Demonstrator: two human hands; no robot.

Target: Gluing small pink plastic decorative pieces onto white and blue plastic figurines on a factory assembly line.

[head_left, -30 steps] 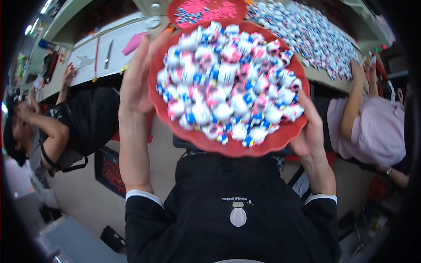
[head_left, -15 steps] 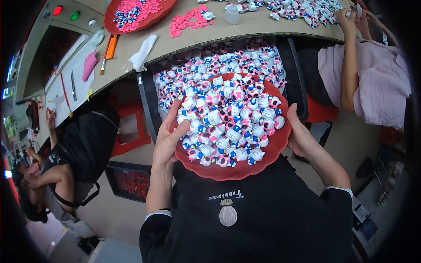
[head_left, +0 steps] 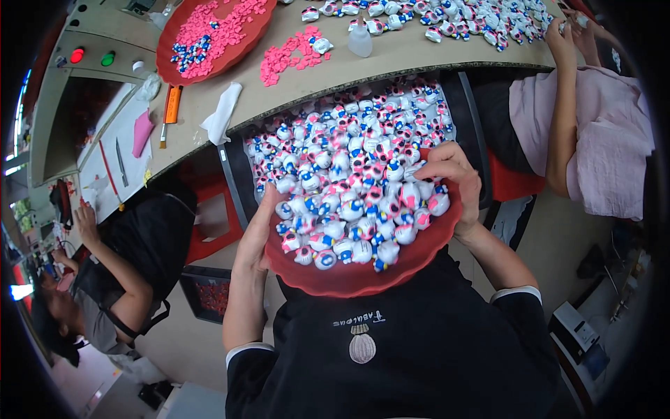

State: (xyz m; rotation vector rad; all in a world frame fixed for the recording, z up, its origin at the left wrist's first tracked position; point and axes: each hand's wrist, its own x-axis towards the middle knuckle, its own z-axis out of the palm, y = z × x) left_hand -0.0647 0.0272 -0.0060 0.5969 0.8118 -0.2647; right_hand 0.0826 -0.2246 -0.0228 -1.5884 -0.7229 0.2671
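A red scalloped plastic bowl (head_left: 349, 281), heaped with small white, pink and blue cat-shaped figurines (head_left: 352, 234), is in both my hands in front of my chest. My left hand (head_left: 257, 222) grips its left rim, thumb up along the edge and the other fingers hidden beneath. On the right rim my right hand (head_left: 457, 178) is closed, its fingers curled over the edge next to the figurines. The bowl tips away from me over a black crate (head_left: 466, 105) full of similar figurines. Its far rim is mostly covered, and the two heaps run together.
Beyond the crate, a worktable (head_left: 300, 94) carries another red bowl (head_left: 237, 59), pink pieces (head_left: 286, 59), a small bottle (head_left: 360, 42), a brush (head_left: 163, 134) and more figurines (head_left: 481, 24). One person in pink (head_left: 607, 133) sits at right, another (head_left: 125, 279) at left. A dark tray (head_left: 202, 283) lies on the floor.
The bowl has tilted away from me and its figurines have shifted toward the crate, some blurred. My right hand has moved up along the rim and curled its fingers over it.
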